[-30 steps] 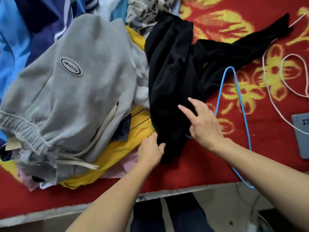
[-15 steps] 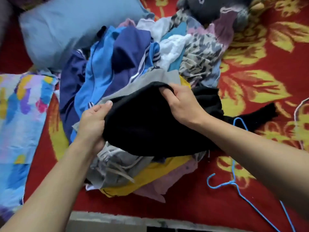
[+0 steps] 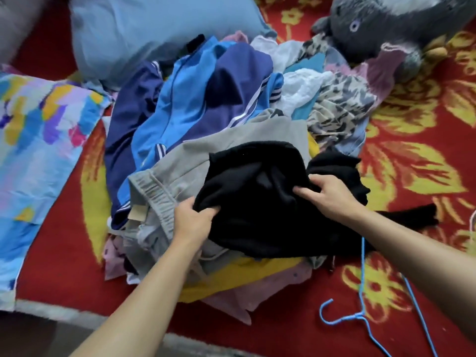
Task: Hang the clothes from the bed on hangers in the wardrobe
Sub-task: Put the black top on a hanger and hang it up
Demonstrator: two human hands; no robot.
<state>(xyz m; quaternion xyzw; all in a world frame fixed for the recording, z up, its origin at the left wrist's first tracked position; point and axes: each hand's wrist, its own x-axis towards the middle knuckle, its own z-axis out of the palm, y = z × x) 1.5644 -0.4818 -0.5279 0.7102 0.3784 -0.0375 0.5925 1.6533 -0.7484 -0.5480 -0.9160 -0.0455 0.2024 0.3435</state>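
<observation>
A black garment point(image 3: 257, 202) of soft, matte, slightly fuzzy cloth lies bunched between the 2 hands, on top of the heap of clothes point(image 3: 206, 112). The left hand point(image 3: 194, 220) grips its near left edge, fingers curled into the fabric. The right hand point(image 3: 329, 199) pinches a fold at its right side, thumb and fingers closed on the cloth. The garment is crumpled into deep folds, and a long narrow part of it trails away past the right forearm onto the red bed cover point(image 3: 309, 331) with its yellow flowers. Just under the left hand sit grey sweatpants point(image 3: 167, 176) with a ribbed elastic waistband, and beyond both hands a blue and navy track jacket point(image 3: 193, 99) with white stripes. A yellow garment point(image 3: 231, 276) and a pink garment point(image 3: 257, 292) stick out from below the pile between the 2 forearms. A blue wire hanger point(image 3: 357, 316) lies on the cover nearer the person than the right hand, its hook pointing left and 1 wire running up beneath the black cloth. Far beyond the left hand is a pale blue pillow point(image 3: 154, 29); far beyond the right hand, a grey plush toy point(image 3: 381, 29)
</observation>
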